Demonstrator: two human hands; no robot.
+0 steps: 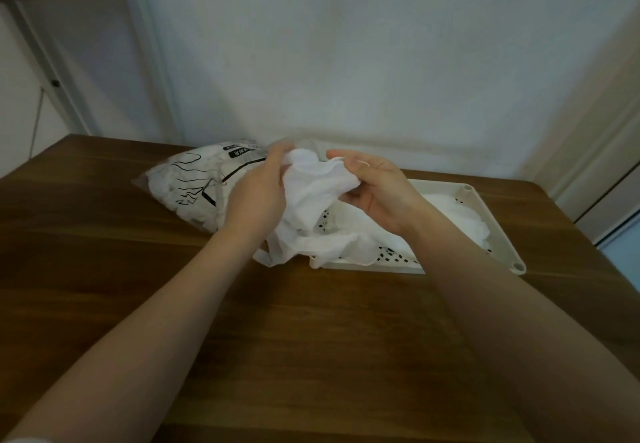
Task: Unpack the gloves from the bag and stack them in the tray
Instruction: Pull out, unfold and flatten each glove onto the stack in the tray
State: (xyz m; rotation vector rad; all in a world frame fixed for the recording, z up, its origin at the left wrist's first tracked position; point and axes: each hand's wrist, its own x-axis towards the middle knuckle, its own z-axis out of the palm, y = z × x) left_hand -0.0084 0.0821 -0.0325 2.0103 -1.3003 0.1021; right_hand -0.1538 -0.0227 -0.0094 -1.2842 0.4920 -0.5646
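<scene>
- Just above the tray's [498, 231] near-left corner, both hands grip one bunch of white gloves [311, 197]: the left hand [258, 193] pinches its left edge, and the right hand [377, 190] curls round its right side.
- The bunch looks light, soft and limp; its loose ends droop over the tray's front rim and onto the worktop [242, 321]. It will sag and cling, so holding at the cuff or along an edge, then spreading it flat, should serve best.
- The gloves are thin, crumpled and plain white; how many are in the bunch cannot be told.
- More white gloves [464, 221] already lie inside the tray, toward its far-right side.
- Left of the tray, touching the left hand's far side, lies the clear printed bag [194, 183], still plump with white gloves.
</scene>
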